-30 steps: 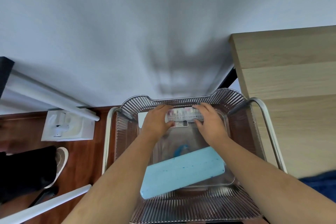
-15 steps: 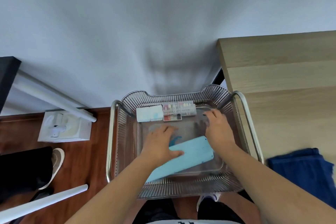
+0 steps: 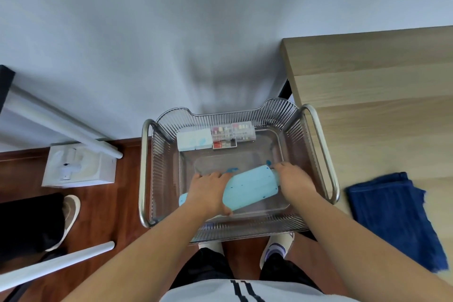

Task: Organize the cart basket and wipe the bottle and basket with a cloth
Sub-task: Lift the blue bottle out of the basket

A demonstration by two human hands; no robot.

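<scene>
The basket (image 3: 161,167) is clear, ribbed, glossy plastic within shiny metal rails (image 3: 318,135). The bottle (image 3: 252,186) looks matt, perhaps plastic. Cloth (image 3: 392,216) is soft weave and the tabletop (image 3: 380,105) matt wood.

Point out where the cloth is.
In the head view, the blue cloth lies on the wooden table at the right, just right of the basket.

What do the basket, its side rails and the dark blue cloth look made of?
Basket: clear plastic, glossy, with ribbed see-through walls. Side rails: probably polished metal tube, judging by the silvery sheen. Dark blue cloth: soft matte fabric, maybe terry, with folds and frayed edges.
</scene>
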